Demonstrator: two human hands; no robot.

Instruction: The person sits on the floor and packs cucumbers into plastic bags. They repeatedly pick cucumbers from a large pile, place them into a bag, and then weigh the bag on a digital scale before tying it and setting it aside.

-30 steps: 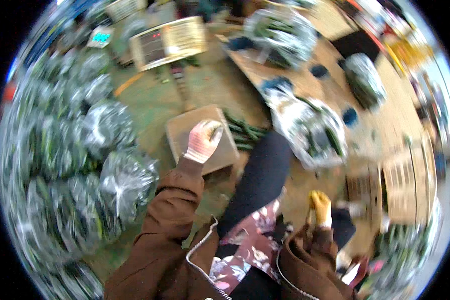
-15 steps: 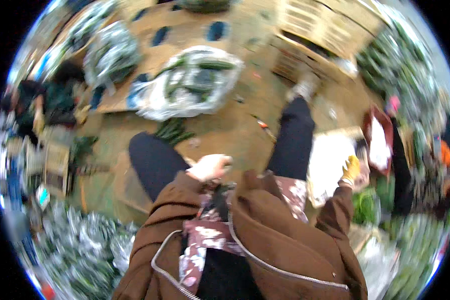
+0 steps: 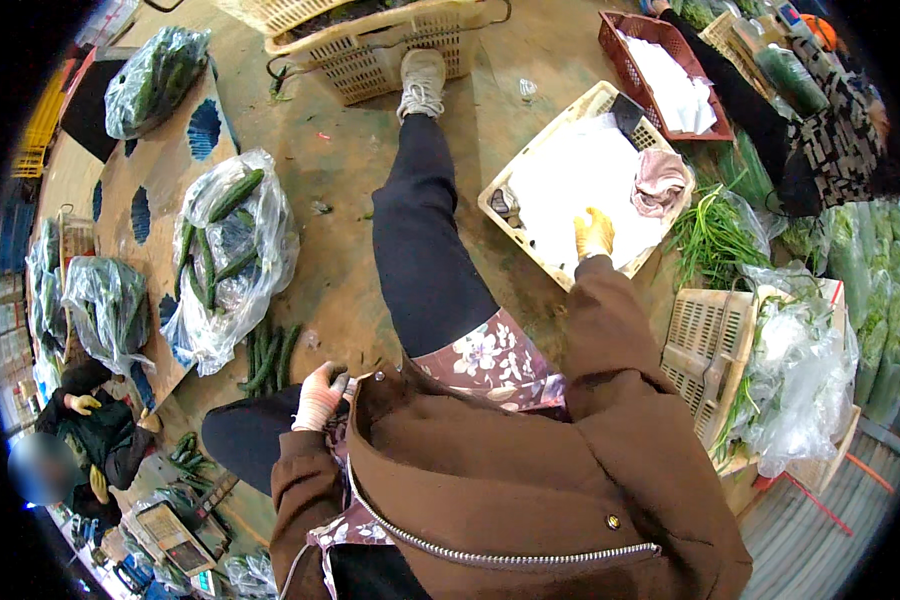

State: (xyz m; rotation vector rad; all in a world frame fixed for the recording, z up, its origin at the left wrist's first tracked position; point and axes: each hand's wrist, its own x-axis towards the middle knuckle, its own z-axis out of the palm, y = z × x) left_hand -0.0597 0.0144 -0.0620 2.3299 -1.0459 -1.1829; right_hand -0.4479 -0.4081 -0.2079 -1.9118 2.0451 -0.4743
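Note:
My right hand (image 3: pixel 595 236), in a yellow glove, rests with fingers stretched out over white sheets (image 3: pixel 560 185) in a cream plastic crate (image 3: pixel 525 245). A crumpled pinkish cloth (image 3: pixel 660 183) and a dark flat item (image 3: pixel 627 114) lie in the same crate. My left hand (image 3: pixel 320 396), in a pale covering, is curled closed beside the edge of my brown jacket. What its fingers hold, if anything, is hidden. Several cucumbers (image 3: pixel 262 358) lie on the floor just beyond it. Past those, an opened clear plastic bag (image 3: pixel 282 240) has several cucumbers (image 3: pixel 206 262) in it.
A yellow slatted crate (image 3: pixel 355 75) stands ahead by my foot. At the far right are a dark red crate (image 3: pixel 660 100) with white sheets, and green stalks (image 3: pixel 712 235). A crate (image 3: pixel 705 340) with plastic bags stands nearer. Another person (image 3: pixel 110 430) is at the left, another upper right.
The view has swung to the right, bringing the white-sheet crate closer to the middle. My right hand has moved further onto the sheets. My left hand stays closed near my lap.

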